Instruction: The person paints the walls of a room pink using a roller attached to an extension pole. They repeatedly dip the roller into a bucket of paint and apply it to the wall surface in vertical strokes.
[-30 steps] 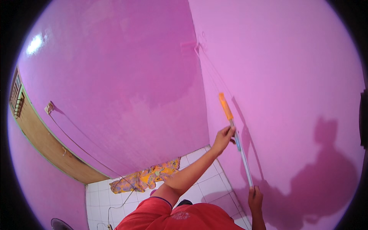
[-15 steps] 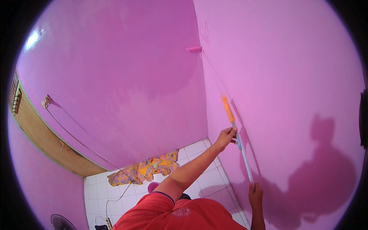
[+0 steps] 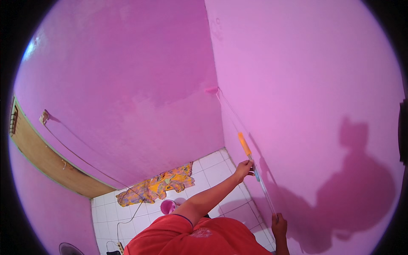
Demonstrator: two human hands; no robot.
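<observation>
The left hand (image 3: 244, 169) gripped the pole (image 3: 265, 194) just below the orange handle (image 3: 244, 143); the right hand (image 3: 279, 225) clasped its lower end. Beyond both, the pink roller (image 3: 211, 90) was at the wall (image 3: 170, 63).

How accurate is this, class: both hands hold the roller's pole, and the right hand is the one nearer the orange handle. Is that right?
Not quite: the head view shows the left hand nearer the orange handle, with the right hand farther down the pole. Both hands do hold the pole.
</observation>
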